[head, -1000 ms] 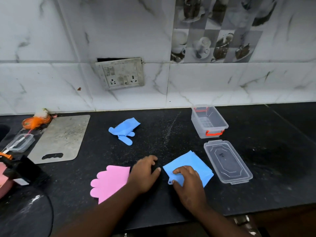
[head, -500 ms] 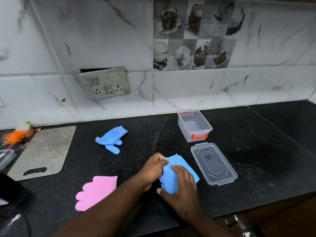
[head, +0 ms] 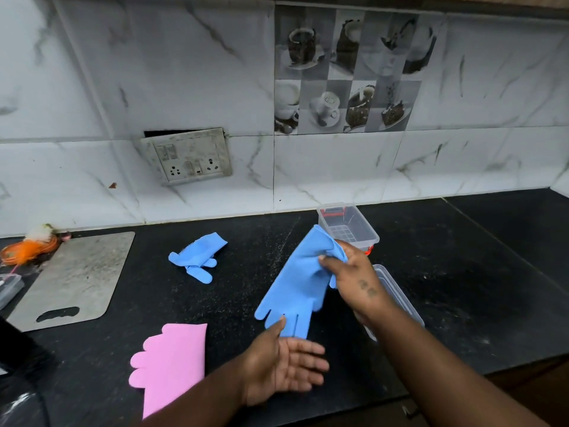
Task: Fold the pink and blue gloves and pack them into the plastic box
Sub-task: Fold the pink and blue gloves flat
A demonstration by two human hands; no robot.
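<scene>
A blue glove (head: 298, 282) hangs unfolded above the black counter, pinched at its cuff by my right hand (head: 354, 275). Its fingers point down toward my left hand (head: 286, 365), which lies palm up and open just below them. A second blue glove (head: 197, 257) lies crumpled further back on the counter. A pink glove (head: 172, 362) lies flat at the front left. The clear plastic box (head: 349, 229) with red clips stands open behind my right hand. Its clear lid (head: 400, 300) lies beside it, partly hidden by my right forearm.
A grey cutting board (head: 70, 278) lies at the left, with an orange scrubber (head: 27, 248) behind it and a small clear container (head: 9, 288) at the left edge. A switch socket plate (head: 187, 155) hangs on the marble wall. The counter's front edge runs below my arms.
The folded blue glove has been lifted off the counter and has opened out to full length. My left hand let go of it and turned palm up. The camera tilted upward.
</scene>
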